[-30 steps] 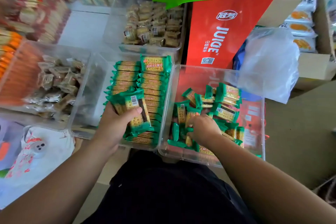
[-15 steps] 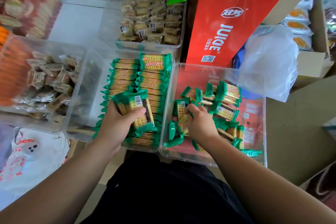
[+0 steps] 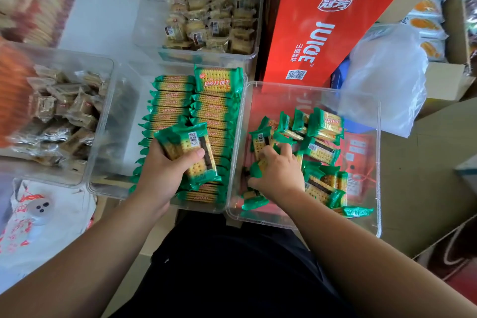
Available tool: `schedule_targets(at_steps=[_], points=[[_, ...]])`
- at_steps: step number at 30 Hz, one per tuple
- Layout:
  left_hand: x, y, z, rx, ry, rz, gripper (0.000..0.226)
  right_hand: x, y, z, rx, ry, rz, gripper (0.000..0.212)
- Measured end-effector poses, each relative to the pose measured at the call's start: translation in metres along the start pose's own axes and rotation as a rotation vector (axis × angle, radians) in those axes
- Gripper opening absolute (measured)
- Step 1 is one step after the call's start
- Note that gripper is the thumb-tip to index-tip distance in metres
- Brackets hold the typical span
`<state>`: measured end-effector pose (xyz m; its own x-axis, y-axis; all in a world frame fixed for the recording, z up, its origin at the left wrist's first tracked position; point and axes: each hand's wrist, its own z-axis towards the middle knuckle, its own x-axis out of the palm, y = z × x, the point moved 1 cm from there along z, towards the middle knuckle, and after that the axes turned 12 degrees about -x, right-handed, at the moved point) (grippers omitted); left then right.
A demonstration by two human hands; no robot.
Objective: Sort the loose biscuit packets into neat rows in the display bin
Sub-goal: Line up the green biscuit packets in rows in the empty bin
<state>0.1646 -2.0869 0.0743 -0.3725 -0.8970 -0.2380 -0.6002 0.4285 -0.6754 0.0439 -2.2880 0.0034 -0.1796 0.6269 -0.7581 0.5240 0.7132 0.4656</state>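
My left hand [image 3: 160,175] clamps a thick stack [image 3: 191,147] over the rows [image 3: 211,108]; at three o'clock my right hand [image 3: 278,173] curls round loose packets [image 3: 320,147]. Adding more could spill the stack.

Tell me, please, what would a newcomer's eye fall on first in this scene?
The bright green biscuit packets stand out: neat rows fill the middle clear bin, and the left hand holds a stack of packets over them. In the bin on the right, the right hand curls round some of the loose packets. Behind both stands a big red juice box.
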Motion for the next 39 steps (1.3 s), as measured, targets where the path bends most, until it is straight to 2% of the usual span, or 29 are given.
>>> schedule_targets(at_steps=[4,6,9,12,13,17,24,31,39], points=[[0.002,-0.002,-0.002,0.008,-0.01,0.006,0.05,0.0,-0.018,0.0,-0.018,0.007,0.095,0.049],[0.003,-0.002,-0.004,0.008,-0.014,0.007,0.049,0.001,-0.018,-0.003,-0.024,0.045,0.057,0.043],[0.004,-0.002,-0.006,0.003,-0.027,0.012,0.047,0.006,-0.012,-0.009,-0.033,0.082,-0.035,0.058],[0.0,-0.002,-0.005,0.015,-0.064,0.051,0.049,0.01,-0.011,-0.008,-0.044,0.059,-0.079,0.049],[-0.003,-0.003,-0.004,0.022,-0.081,0.073,0.049,0.01,-0.012,-0.007,-0.043,0.061,-0.067,0.051],[-0.013,-0.016,0.0,0.106,-0.122,0.254,0.055,-0.007,-0.013,-0.005,-0.053,0.065,0.031,0.091],[-0.009,-0.074,0.02,0.386,-0.08,0.729,0.097,-0.066,-0.016,-0.019,0.085,-0.175,0.136,0.08],[0.021,-0.132,0.064,0.839,0.087,1.357,0.101,-0.089,-0.002,-0.036,0.17,-0.474,0.358,0.06],[0.032,-0.134,0.092,0.961,0.318,1.494,0.104,-0.098,0.029,-0.038,0.157,-0.605,0.476,0.049]])
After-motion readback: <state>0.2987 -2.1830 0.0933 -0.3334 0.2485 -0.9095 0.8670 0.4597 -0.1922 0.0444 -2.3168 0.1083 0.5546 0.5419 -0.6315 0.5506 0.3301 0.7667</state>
